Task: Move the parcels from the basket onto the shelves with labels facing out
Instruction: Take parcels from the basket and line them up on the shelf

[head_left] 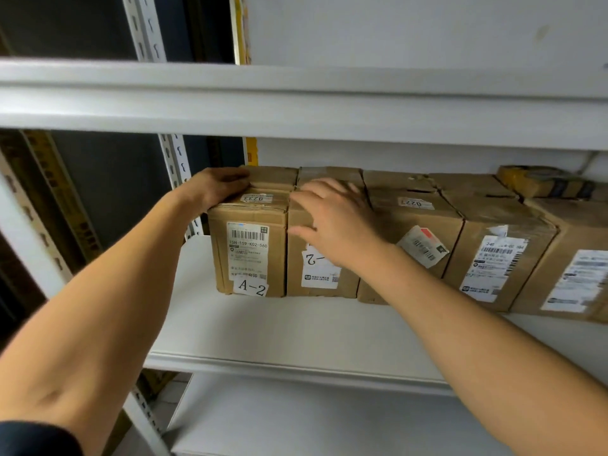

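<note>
Several brown cardboard parcels stand in a row on the middle shelf, white labels facing out. The leftmost parcel carries a barcode label and an "A-2" tag. My left hand grips its top left corner, fingers curled over the top edge. My right hand lies with spread fingers on the front and top of the second parcel. Further right stand a parcel with a tilted label and another labelled parcel. The basket is out of view.
The white upper shelf beam crosses above the parcels. A perforated upright post stands just left of the row. A taped bundle lies on top of the boxes at the far right. A lower shelf shows below.
</note>
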Demonstrator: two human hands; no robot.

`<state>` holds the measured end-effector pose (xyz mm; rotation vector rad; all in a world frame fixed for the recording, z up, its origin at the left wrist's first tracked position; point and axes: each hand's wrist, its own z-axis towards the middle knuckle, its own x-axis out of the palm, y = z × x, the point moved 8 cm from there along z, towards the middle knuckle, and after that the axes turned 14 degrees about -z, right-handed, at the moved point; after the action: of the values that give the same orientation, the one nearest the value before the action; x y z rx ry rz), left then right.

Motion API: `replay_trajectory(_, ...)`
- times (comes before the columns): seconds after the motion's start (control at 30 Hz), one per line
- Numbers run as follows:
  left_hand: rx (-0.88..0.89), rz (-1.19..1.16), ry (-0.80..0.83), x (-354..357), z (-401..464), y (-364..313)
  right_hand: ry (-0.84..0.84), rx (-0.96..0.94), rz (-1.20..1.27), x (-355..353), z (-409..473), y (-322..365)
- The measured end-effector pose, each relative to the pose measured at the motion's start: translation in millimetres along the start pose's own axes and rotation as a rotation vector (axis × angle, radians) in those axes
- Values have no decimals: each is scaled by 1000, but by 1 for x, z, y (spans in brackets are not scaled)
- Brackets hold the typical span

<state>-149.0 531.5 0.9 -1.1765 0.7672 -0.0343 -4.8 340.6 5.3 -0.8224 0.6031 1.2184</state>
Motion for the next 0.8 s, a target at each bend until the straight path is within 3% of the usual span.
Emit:
replay_trajectory(0.13,165,244,-60,10,-22,-47,49,188,17,-13,-44,-79)
replay_trajectory(0.27,364,314,157,82,-59,-81,158,313,101,-12,-76,-129)
replay_trajectory(0.37,489,570,117,115,-56,-74,144,330,182,-7,-83,-133)
replay_trajectory(0.53,538,613,31,121,-50,-73,99,393,194,-2,-82,-136)
replay_trajectory(0.8,489,657,-19,152,-84,-119,134,293,129,-32,-112,-159)
